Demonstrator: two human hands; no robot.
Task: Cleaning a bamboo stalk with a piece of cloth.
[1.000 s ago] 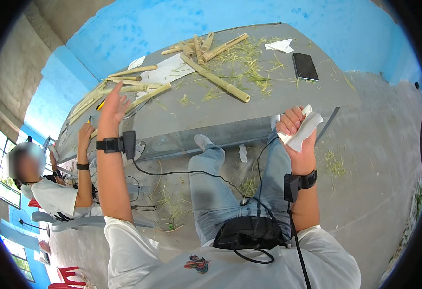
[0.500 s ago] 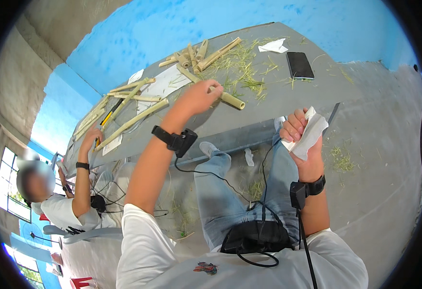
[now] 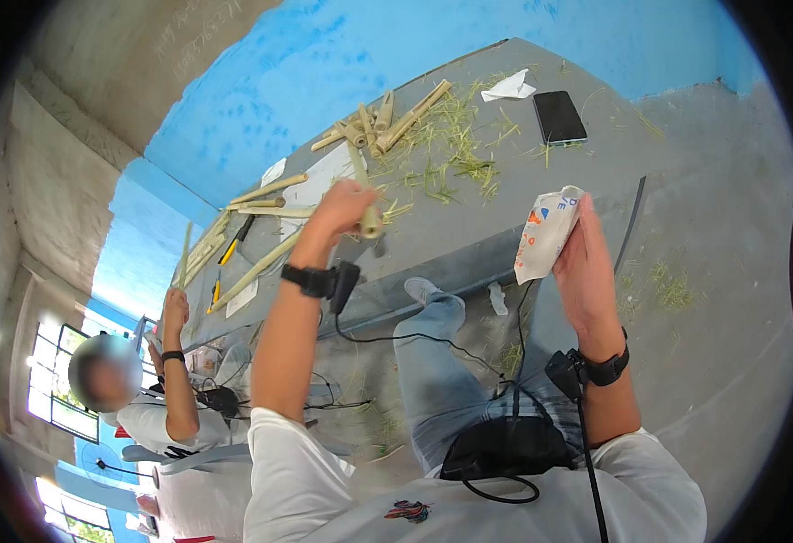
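Note:
My left hand (image 3: pixel 346 206) is closed round a pale green bamboo tube (image 3: pixel 371 224) above the table's near edge, its hollow end toward me. The tube's far part (image 3: pixel 356 161) points at a pile of bamboo pieces. Off to the right and apart from the tube, my right hand (image 3: pixel 588 271) holds a curved piece of white paper (image 3: pixel 541 237) with coloured print. Its fingers are mostly straight and press the paper at its right edge; the paper's other face is hidden.
On the grey table (image 3: pixel 469 222) lie bamboo pieces (image 3: pixel 383 127), green shavings (image 3: pixel 455 163), a black phone (image 3: pixel 560 118), crumpled paper (image 3: pixel 508 85) and a yellow-black cutter (image 3: pixel 236 240). A co-worker's hand (image 3: pixel 175 310) holds a bamboo strip at the left. Cables hang across my lap.
My left hand has moved left and nearer with the bamboo tube, which now points more straight away from me. In my right hand the paper has turned, showing its printed face, and the fingers have straightened.

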